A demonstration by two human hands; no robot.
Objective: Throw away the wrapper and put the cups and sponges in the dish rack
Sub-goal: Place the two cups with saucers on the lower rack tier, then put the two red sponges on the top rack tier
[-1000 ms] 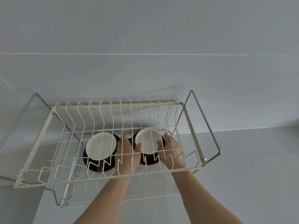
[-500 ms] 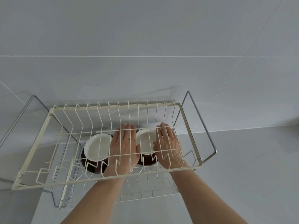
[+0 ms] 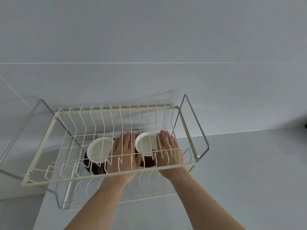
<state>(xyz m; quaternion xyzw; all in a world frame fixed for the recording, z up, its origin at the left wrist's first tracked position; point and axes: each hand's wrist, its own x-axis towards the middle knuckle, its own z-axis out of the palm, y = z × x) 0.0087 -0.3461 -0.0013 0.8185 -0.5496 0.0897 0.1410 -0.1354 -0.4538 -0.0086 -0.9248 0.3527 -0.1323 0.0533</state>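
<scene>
We counted two cups, two hands and one dish rack [image 3: 41, 151] with two tiers. Both cups (brown outside, white inside) stood upright on the lower tier, under the wires of the upper one. The left cup [image 3: 98, 151] sat near the middle of the rack; the right cup [image 3: 145, 146] sat toward the rack's right end, between our hands. Our left hand [image 3: 123, 153] lay flat with fingers straight, released, just beside the right cup's left side, filling the gap between the two cups. Our right hand [image 3: 169, 150] was equally flat and released, its thumb at the cup's right rim; we could not tell whether it touched. The left end of the lower tier looked free. The counter [image 3: 240, 180] stretched open beyond the rack's right edge.
</scene>
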